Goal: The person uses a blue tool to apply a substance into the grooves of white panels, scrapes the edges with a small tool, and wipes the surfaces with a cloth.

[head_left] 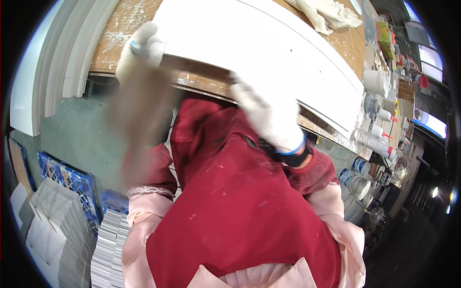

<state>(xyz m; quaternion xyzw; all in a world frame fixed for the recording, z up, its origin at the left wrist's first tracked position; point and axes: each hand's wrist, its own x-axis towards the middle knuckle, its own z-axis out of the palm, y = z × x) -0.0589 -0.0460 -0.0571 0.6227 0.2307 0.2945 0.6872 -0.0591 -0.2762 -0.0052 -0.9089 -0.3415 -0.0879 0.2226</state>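
My left hand (149, 45), in a white glove with a bit of blue on it, is at the left end of a long white panel (249, 43). Its fingers look curled. A brown blurred shape (139, 103) hangs between that hand and my left sleeve; motion smears it too much to name. My right hand (269, 110), in a white glove with a blue cuff, reaches to the panel's near edge. Its fingers stretch forward, slightly blurred, with the tips at the edge. The panel is flat on a paint-marked wooden worktable (115, 43) and has small dark holes.
White panels (53, 62) stand upright at the left. Stacked pale boards (62, 230) and blue plastic pallets (72, 177) are on the floor below. A cream cloth (326, 14) lies at the far side. At right are a white tub (376, 83) and several bottles (374, 139).
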